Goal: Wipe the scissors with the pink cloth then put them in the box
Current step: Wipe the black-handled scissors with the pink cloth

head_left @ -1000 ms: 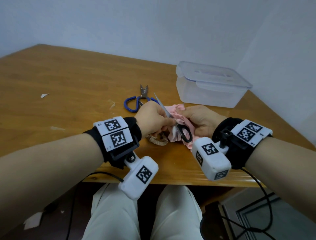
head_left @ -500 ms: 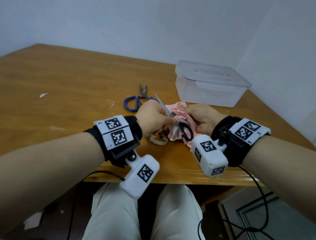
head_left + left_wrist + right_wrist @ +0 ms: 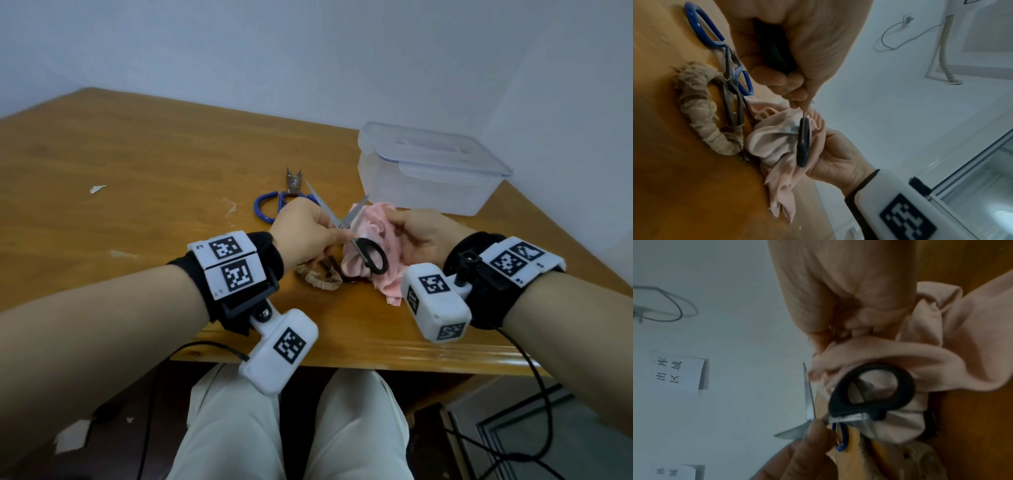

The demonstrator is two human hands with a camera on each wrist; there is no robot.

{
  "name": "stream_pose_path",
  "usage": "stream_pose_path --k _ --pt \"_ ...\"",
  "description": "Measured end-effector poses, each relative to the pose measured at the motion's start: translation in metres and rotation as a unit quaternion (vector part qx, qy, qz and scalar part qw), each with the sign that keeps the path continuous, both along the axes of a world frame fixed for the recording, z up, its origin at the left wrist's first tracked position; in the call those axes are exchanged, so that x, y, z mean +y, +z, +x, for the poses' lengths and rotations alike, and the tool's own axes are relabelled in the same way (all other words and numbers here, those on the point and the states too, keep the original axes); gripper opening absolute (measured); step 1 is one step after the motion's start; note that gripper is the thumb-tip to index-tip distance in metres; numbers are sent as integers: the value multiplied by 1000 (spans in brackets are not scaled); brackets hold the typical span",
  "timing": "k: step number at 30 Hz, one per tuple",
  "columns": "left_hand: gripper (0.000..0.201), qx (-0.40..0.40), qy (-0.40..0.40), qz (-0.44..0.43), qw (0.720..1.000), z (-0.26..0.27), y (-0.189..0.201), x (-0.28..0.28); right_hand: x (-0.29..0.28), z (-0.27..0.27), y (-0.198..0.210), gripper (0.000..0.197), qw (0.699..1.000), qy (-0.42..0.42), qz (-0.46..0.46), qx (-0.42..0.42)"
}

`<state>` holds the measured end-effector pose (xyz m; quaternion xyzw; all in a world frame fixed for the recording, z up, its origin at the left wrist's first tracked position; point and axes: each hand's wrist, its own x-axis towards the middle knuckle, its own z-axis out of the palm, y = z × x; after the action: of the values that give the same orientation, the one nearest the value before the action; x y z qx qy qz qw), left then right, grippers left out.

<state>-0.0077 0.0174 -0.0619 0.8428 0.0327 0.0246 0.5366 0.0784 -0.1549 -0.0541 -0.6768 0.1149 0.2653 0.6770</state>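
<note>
Wooden bench against pale walls. Black-handled scissors, blades closed a second ago, now stand spread over the pink cloth; judged ready for wiping the inner faces. Left hand pinches them near the pivot; right hand grips the cloth. Box, lidded, stands behind, only in the head view. Left wrist view alone shows a tan fabric ring beside blue-handled scissors.

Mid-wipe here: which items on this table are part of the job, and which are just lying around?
In the job:
black-handled scissors, blades apart, held by left hand
pink cloth, gripped by right hand
clear box, lid on

Lying about:
blue-handled scissors
beige fabric-wrapped scissors
paper scrap
</note>
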Motion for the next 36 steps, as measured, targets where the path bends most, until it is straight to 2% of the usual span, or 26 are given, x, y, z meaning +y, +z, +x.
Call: stream_pose_path --k 2,4,8,17,21,27,29,32,36 --pt "37 -8 -4 1 1000 2 2 -3 0 -7 0 38 994 105 -4 12" --pt "36 -14 -8 8 1000 3 2 -5 -1 -14 5 36 985 172 -3 6" --pt "37 -30 -17 14 999 4 0 -4 0 -19 13 21 975 220 25 -25" --pt "30 -36 -33 24 999 3 -2 -6 19 -18 4 36 985 152 4 -80" --pt "32 -32 -30 1 999 4 -2 -4 25 -19 4 55 985 142 -23 -100" --pt "35 -27 -45 -8 999 2 2 -2 18 -19 2 75 984 158 16 -77" --pt "36 -25 -47 -3 999 2 2 -2 17 -18 0 71 984 157 13 -80" --pt "33 -27 -35 -4 999 3 1 -1 22 -21 2 41 984 138 -20 -108" --pt "33 -29 -33 -8 999 3 1 2 26 -20 2 32 984 114 -42 -130"
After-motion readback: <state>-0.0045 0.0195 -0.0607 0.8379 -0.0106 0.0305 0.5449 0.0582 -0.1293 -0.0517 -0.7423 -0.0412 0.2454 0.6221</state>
